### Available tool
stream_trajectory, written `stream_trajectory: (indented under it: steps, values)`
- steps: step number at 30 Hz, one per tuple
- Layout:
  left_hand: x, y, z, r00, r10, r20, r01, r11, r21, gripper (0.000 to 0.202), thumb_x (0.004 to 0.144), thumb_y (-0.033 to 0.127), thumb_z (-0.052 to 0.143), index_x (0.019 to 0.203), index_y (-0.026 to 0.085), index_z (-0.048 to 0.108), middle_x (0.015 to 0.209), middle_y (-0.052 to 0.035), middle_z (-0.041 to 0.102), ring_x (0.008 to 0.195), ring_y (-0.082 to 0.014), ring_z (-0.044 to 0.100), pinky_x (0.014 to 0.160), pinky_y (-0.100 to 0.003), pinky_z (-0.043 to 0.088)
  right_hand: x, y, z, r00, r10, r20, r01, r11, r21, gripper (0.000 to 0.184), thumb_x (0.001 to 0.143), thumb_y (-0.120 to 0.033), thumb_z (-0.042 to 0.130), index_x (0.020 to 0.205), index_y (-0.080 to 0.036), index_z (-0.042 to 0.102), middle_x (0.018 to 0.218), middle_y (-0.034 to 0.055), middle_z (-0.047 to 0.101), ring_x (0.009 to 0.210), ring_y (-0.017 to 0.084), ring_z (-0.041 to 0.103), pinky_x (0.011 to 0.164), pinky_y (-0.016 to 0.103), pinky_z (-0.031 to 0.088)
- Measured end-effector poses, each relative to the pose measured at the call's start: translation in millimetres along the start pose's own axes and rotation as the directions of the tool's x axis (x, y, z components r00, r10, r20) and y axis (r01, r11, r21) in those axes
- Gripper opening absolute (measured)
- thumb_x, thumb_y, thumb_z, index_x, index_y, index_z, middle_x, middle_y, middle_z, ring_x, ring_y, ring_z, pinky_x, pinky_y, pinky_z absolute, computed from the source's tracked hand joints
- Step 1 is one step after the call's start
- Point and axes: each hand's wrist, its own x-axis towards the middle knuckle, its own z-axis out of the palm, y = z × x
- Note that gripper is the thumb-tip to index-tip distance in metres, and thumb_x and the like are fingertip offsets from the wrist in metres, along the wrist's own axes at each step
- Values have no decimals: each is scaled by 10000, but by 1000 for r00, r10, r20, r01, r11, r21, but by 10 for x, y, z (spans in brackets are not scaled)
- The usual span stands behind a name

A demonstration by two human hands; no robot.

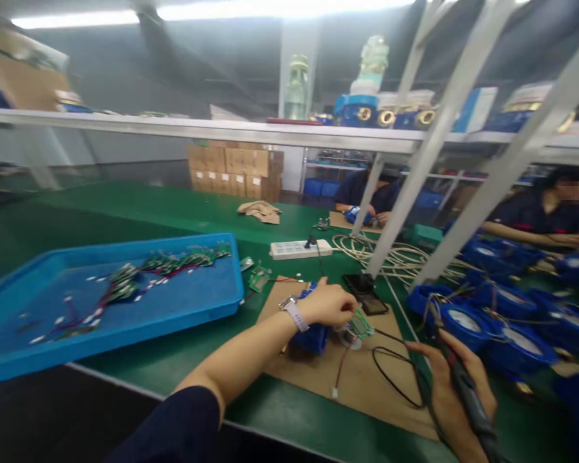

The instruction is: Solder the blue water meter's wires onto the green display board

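Observation:
My left hand (329, 305), wearing a watch, pinches the edge of a small green circuit board (361, 324) above the brown cardboard mat (313, 376). A black cable leads from the board, and a red wire with a white connector (335, 392) lies below it. Partly hidden under my left wrist is a blue meter body (309, 339). At the right, my right hand (456, 392) is wrapped round a soldering iron (466, 389) with a dark and red handle, its tip pointing up and away, apart from the board.
A blue tray (238, 289) of wired circuit boards stands at left. Behind the mat lie a power strip (302, 249), a black holder (367, 296) and coiled cables (395, 257). Several blue meters (463, 319) crowd the right. Slanting shelf posts (410, 206) rise nearby; co-workers sit beyond.

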Motion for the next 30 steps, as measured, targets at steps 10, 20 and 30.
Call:
stream_trajectory:
  steps: [10,20,30]
  values:
    - [18,70,13,1000,17,-17,-19,991,-133,92,865,223,556,826,225,640,1063,-19,677,1203,-212,522,1133,-640,52,343,14,509,936,-180,303,107,964,242,310,882,-264,588,1175,-255,490,932,13,708,849,168,699,816,322,558]
    - [-32,-60,-43,1000,10,6,-9,988,-155,121,892,225,527,840,228,636,1059,-22,689,1197,-207,532,1141,-621,68,182,-1,746,887,-280,367,192,947,257,394,828,-112,635,1172,-252,504,978,-4,673,976,141,637,925,315,493]
    - [-34,-71,39,998,-23,-56,9,973,-231,114,848,211,566,789,242,658,1001,10,692,1131,-161,570,1156,-558,-60,49,62,780,917,-234,324,135,944,299,423,798,-26,627,1156,-213,501,970,2,648,979,127,633,962,288,465]
